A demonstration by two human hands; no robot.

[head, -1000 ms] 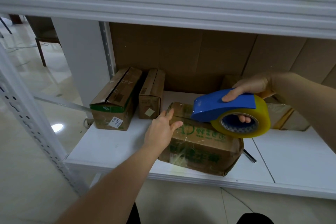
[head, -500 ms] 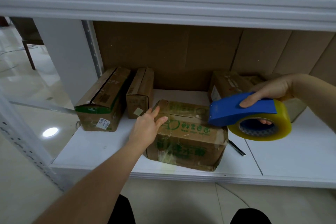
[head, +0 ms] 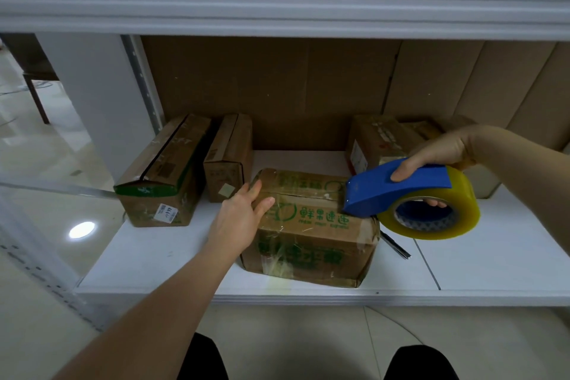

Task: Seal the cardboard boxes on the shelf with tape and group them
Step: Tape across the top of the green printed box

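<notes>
Left hand (head: 239, 220) rests flat on the closed box (head: 311, 234), contents hidden; right hand (head: 438, 154) grips the tape dispenser (head: 410, 194) touching its top.

Left arm extends from the near left toward the centre, its left hand (head: 239, 220) flat with fingers straight, pressing the left end of the cardboard box (head: 311, 231). Right arm enters from the right; the right hand (head: 438, 157) grips the tape dispenser (head: 401, 191), index finger on top, remaining fingers through the roll's core.

Dim even indoor light, lamp glare on floor (head: 81, 229) (left), wide-angle edge bowing, w/ soft focus
</notes>
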